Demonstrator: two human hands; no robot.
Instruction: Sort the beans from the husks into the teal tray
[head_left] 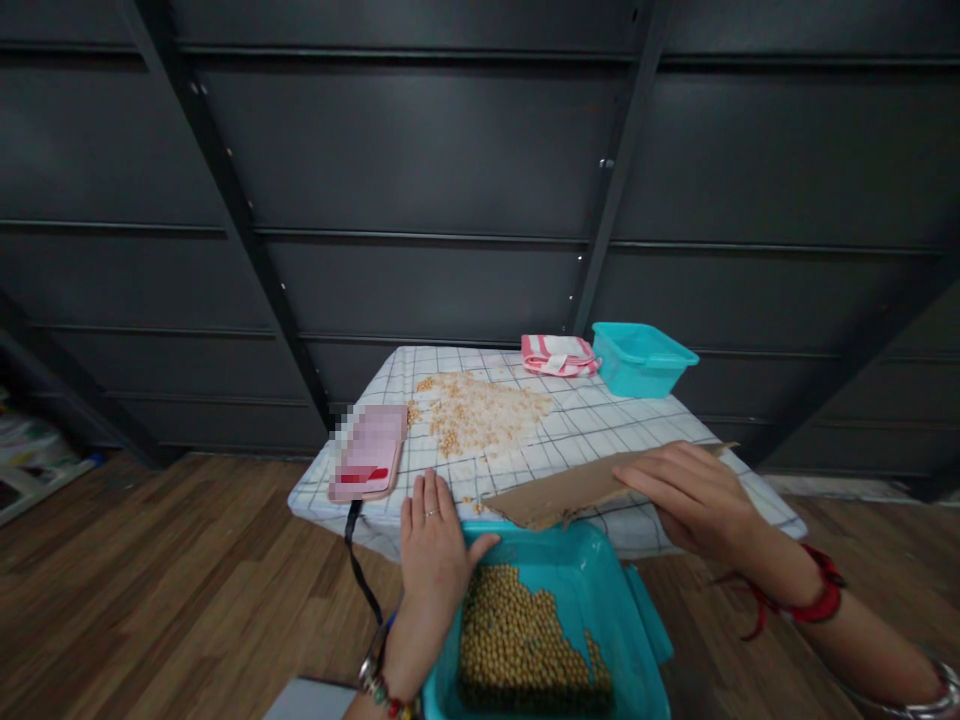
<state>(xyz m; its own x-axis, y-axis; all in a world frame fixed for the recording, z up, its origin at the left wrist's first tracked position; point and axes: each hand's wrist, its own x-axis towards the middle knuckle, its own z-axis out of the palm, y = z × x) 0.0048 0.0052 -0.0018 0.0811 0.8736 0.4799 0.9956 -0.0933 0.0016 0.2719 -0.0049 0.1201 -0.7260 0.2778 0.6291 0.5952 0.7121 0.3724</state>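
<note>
My right hand (686, 495) grips a torn strip of brown cardboard (559, 495), fingers over its top edge. The strip slants across the front of the table, its ragged end just above the rim of a turquoise plastic tub (581, 545). Inside the tub lies a layer of round tan beans (517, 635), like soybeans. My left hand (435, 540) rests flat at the table's front edge, fingers stretched out and thumb over the tub's rim. Farther back, paler split beans and crumbs (487, 415) are spread on the checked cloth (585, 430). A few beans lie near the cardboard's tip.
A pink phone-like case (371, 450) with a black strap (360, 570) lies at the table's left. At the back right are a folded red-and-white towel (559, 355) and a second turquoise tub (641, 360). A dark metal wall (420, 150) stands behind; the floor is wooden.
</note>
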